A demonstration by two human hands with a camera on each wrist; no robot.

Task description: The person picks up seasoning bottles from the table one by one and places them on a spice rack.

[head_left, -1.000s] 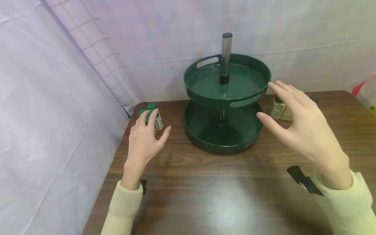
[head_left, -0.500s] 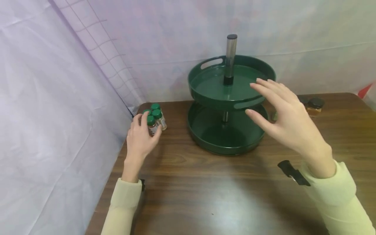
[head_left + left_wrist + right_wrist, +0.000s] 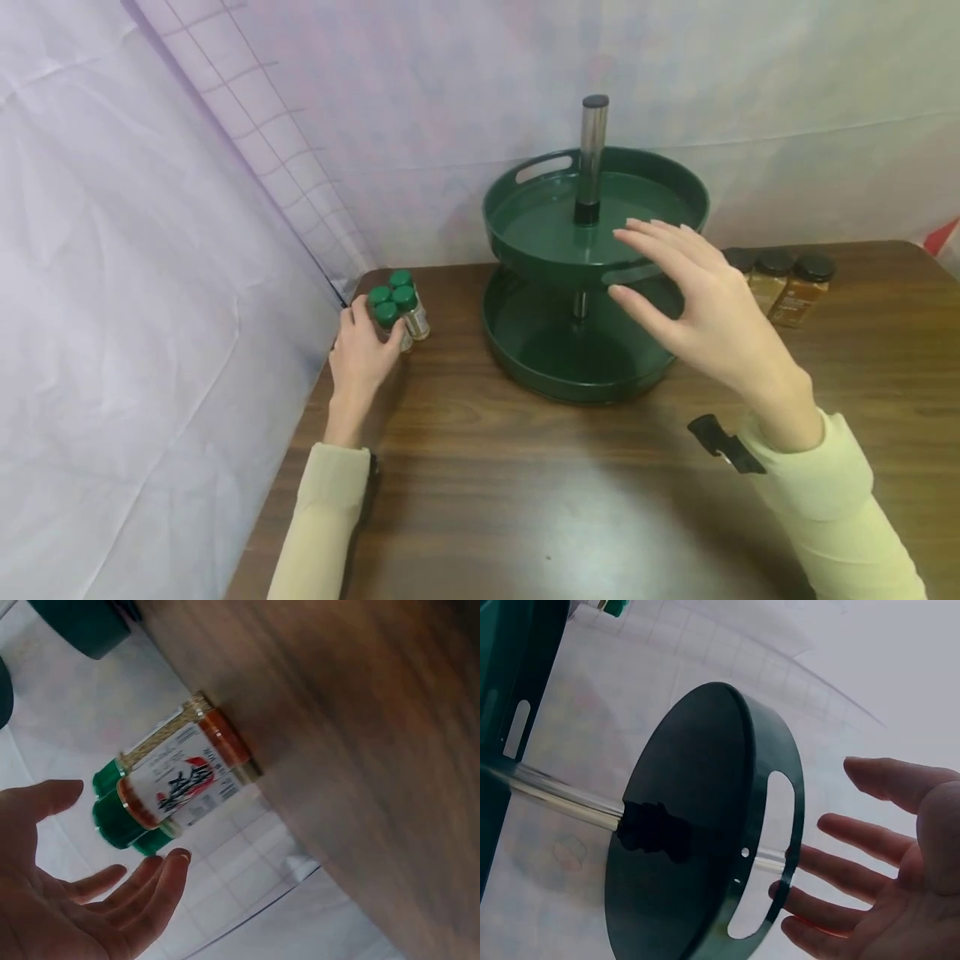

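Observation:
My left hand (image 3: 360,354) reaches beside several spice jars with green caps (image 3: 403,298), standing grouped at the table's back left. The left wrist view shows my thumb and loosely bent fingers spread on either side of the caps, and a front jar (image 3: 176,780) with a white label and reddish contents. A gap shows between thumb and caps there. My right hand (image 3: 697,312) hovers in front of the right side of a dark green two-tier round stand (image 3: 543,265), fingers extended and thumb apart. In the right wrist view its fingers are near the upper tray's handle slot (image 3: 750,907); contact is unclear.
Several black-capped spice jars (image 3: 801,292) stand right of the stand, partly behind my right hand. A metal post (image 3: 592,154) rises through both tiers. White curtains (image 3: 150,333) hang at the left and behind the brown wooden table (image 3: 525,492).
My left hand has moved in closer to the green-capped jars. My right hand has shifted left, across the front of the upper tray, uncovering the black-capped jars. The head view has shifted slightly.

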